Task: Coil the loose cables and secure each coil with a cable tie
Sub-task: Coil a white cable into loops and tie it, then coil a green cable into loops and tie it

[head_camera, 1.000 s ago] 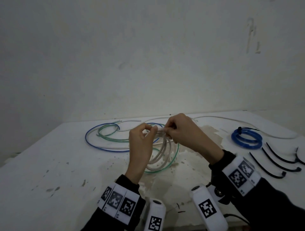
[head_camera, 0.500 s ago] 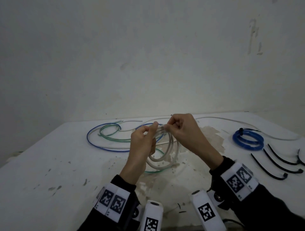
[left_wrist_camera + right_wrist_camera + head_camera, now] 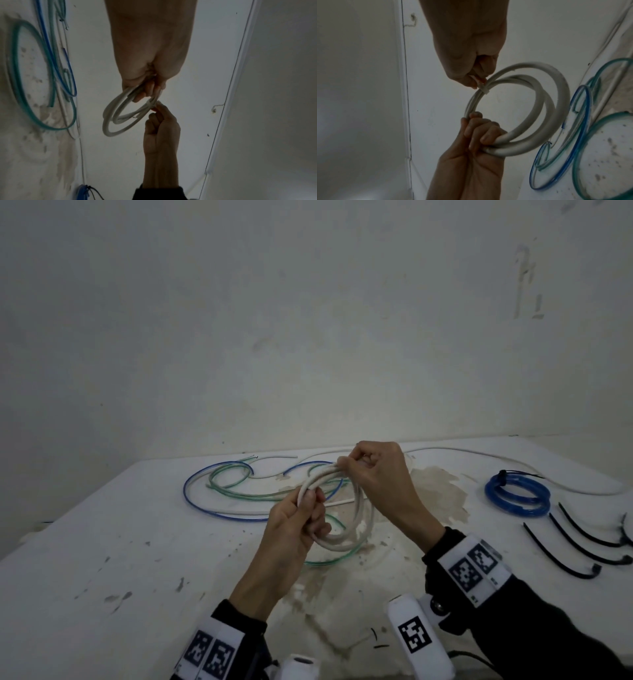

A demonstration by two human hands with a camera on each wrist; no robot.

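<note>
**Two hands, one white coil**

Two hands hold the white coil (image 3: 346,520) up above the worktop (image 3: 102,542). The left hand (image 3: 294,529) has its fingers (image 3: 485,136) curled round the loops. The right hand (image 3: 376,474) pinches the tail of a pale tie (image 3: 483,88) wrapped round the coil.

I think the tie is being pulled snug. Hold the loops flat together and pull the tail straight, so no loop slips out.

The cable is round, smooth and springy. Thin blue and green cables (image 3: 219,491) lie loose behind. A tied blue coil (image 3: 517,496) and bendy black ties (image 3: 561,556) wait on the right.
</note>
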